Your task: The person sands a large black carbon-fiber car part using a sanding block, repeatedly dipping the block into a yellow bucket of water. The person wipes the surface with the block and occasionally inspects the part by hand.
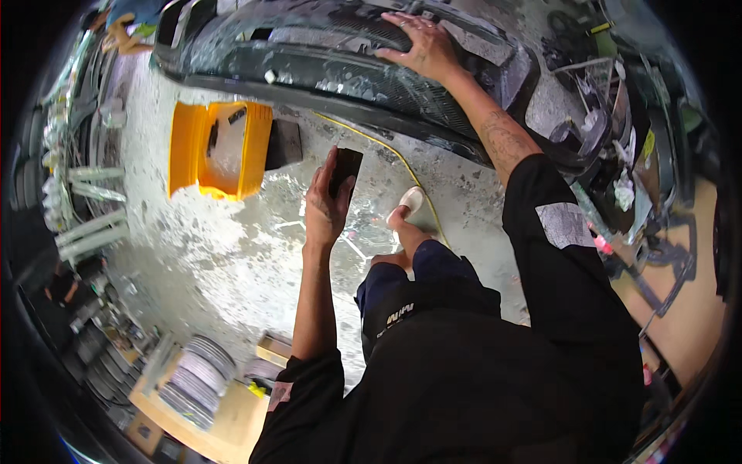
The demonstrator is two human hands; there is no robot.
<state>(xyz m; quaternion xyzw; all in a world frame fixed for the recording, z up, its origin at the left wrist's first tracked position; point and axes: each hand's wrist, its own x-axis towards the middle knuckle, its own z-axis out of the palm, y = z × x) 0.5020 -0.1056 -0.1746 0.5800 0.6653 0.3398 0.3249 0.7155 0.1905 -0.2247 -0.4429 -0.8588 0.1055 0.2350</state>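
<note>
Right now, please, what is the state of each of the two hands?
Left hand: closed on a dark block.
Right hand: open, spread over the black panel.

Floor (209, 286): brightly lit, glare whitening its middle, greyer toward its right edge.
Shirt (502, 379): deep black, folds nearly lost in shadow.
Black panel (328, 85): dim, with pale glints on its surface.
Clutter (91, 238): soft and smeared along the floor's left edge.
Outer rim: black vignette, straight lines bowing toward it.
</note>
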